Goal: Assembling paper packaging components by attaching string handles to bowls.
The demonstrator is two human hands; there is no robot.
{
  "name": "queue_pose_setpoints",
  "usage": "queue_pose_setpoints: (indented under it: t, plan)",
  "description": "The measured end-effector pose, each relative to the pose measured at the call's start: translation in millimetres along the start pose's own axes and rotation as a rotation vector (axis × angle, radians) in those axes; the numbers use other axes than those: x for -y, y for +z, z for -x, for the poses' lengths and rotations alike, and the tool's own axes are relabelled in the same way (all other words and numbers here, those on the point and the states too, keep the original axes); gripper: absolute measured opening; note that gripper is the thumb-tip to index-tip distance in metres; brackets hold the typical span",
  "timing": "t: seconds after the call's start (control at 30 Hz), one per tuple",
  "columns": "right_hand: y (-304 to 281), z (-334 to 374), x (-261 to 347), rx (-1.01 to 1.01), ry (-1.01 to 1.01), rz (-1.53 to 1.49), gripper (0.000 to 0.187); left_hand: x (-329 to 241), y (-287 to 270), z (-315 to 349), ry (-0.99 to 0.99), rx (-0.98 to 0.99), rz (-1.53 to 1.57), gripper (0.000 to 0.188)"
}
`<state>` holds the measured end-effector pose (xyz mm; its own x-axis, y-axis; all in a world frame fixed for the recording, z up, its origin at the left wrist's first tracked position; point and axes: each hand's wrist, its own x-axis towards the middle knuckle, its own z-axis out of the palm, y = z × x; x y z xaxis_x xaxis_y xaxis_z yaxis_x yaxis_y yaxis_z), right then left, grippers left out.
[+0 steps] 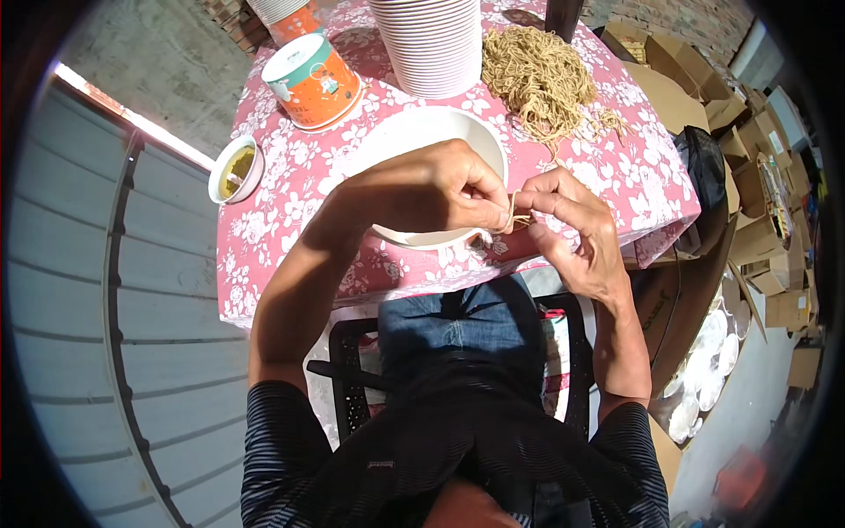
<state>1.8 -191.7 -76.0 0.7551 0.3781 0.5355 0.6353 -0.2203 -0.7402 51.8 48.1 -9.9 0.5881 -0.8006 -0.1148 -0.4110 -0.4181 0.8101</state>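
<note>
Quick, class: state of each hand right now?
Left hand: closed, pinching tan cord.
Right hand: at the cord; whether open or gripping cannot be told.

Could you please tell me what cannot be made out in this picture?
In the head view:
Large bowl: inside partly hidden by the left hand.
White stack: top cut off by the upper edge.
Dark upright object: cut off there too.
Held string: ends too small to trace.

Grey panelled wall (180,343) stood off the left edge of the cloth-covered table (249,264); brick wall (704,22) past its far right corner. Black chair (576,361) sat at the near edge. I saw hard light, sharp shadows on the surface.
</note>
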Motion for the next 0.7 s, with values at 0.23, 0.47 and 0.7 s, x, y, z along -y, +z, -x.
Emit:
queue_pose_setpoints:
  t: [0.23,0.47,0.7]
  plan:
    - [7,0,2,-0.068,-0.141,0.208,0.033,1,-2,-3,-0.083,0.005,-0.028,0.017]
    - [8,1,5,-0.137,-0.209,0.3,0.015,-4,-4,-3,-0.111,-0.009,-0.116,0.018]
    - [5,9,1,-0.154,-0.018,0.181,0.004,-3,-2,3,-0.088,-0.107,0.054,0.028]
